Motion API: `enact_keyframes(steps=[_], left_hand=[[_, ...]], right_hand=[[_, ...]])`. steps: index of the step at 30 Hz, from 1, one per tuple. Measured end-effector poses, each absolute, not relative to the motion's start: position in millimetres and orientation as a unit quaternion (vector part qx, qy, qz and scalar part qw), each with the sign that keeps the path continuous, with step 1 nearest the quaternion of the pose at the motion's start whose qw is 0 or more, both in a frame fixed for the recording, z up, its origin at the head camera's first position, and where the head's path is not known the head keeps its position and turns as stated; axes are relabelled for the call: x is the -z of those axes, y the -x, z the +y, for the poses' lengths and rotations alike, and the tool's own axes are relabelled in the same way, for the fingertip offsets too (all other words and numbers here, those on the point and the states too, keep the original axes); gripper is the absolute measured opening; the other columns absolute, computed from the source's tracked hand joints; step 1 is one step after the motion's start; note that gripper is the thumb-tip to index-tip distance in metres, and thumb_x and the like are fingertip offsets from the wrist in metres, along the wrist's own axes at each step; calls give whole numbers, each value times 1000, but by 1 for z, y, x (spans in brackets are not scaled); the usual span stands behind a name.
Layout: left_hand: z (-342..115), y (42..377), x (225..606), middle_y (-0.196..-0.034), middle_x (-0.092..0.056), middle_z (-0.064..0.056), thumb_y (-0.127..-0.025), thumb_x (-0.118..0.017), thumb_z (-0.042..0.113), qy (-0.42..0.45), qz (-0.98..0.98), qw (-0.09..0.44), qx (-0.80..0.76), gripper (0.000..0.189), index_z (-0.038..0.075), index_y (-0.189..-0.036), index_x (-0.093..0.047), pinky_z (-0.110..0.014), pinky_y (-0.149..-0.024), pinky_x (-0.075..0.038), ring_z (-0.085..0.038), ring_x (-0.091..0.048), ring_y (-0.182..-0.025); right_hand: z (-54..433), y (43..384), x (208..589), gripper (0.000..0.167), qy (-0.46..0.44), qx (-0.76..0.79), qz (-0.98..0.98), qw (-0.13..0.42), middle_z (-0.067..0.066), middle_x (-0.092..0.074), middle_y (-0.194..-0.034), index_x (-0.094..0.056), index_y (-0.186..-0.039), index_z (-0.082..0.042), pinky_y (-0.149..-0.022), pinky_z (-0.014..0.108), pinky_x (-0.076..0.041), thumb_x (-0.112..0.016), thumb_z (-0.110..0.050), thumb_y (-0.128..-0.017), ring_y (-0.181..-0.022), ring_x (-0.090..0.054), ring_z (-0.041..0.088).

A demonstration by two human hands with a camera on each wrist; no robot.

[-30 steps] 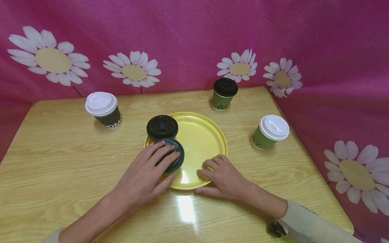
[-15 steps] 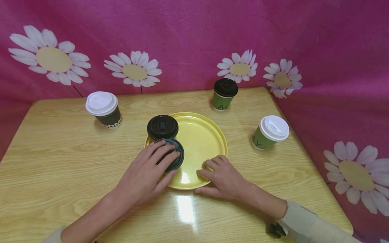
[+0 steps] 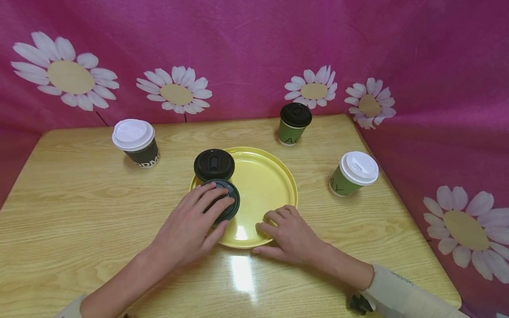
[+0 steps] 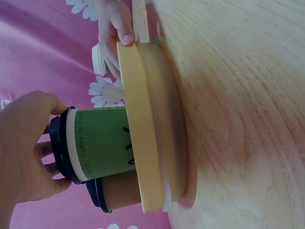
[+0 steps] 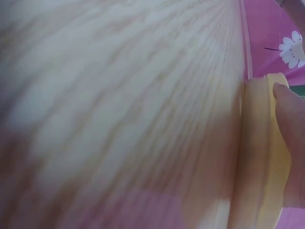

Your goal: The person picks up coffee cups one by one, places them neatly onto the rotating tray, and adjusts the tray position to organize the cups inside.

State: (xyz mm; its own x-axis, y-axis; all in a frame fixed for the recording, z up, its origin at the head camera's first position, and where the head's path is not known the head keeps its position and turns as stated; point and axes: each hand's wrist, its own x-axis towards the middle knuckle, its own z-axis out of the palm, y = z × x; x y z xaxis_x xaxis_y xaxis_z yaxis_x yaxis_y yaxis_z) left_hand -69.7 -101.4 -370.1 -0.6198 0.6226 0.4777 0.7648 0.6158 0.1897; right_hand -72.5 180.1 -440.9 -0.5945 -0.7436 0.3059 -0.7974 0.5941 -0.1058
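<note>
My left hand (image 3: 191,218) grips from above the black lid (image 4: 59,148) of a green paper coffee cup (image 4: 102,143), fingers and thumb around its rim. That cup stands at the left side of a round yellow tray (image 3: 264,181); the tray's rim hides its base. Right behind it, also on the tray, is a brown cup (image 4: 123,190) with a black lid (image 3: 214,165). At the tray's near right edge, my right hand (image 3: 292,234) pinches the rim, thumb outside and fingers inside, as the right wrist view partly shows.
A dark cup with a white lid (image 3: 137,143) stands at the back left. Toward the back right is a green cup with a black lid (image 3: 293,126); a green cup with a white lid (image 3: 351,174) stands at right. Pink flowered cloth (image 3: 246,53) borders the wooden table (image 3: 79,212).
My left hand and the cup under it have shifted very slightly away from me. The brown cup's lid has edged a little rightward. My right hand keeps its hold on the tray.
</note>
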Motion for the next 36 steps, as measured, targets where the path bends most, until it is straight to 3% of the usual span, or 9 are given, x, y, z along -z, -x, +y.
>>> enact_keyframes(steps=[12, 29, 36], left_hand=[[-105, 72, 369, -135, -56, -13, -93, -63, 26, 385, -885, 165, 205, 39, 5, -126, -63, -44, -116, -28, -35, -42, -134], [-116, 81, 368, -138, -53, -10, -93, -63, 27, 385, -883, 119, 241, 40, 9, -129, -62, -46, -116, -28, -31, -38, -138], [-120, 85, 368, -138, -53, -8, -93, -61, 27, 395, -878, 115, 246, 39, 8, -127, -63, -42, -116, -28, -28, -37, -139]], right_hand=[[172, 66, 436, 46, -416, -100, -899, 96, -1, -55, -98, -64, -102, -20, -88, 46, -42, -57, -64, -91, -93, -55, 25], [166, 61, 427, 50, -415, -61, -906, 56, 1, -59, -104, -62, -111, -21, -87, 44, -46, -53, -66, -93, -99, -56, 24], [168, 64, 426, 48, -418, -74, -902, 80, 1, -59, -104, -61, -110, -22, -89, 46, -45, -54, -66, -92, -103, -55, 27]])
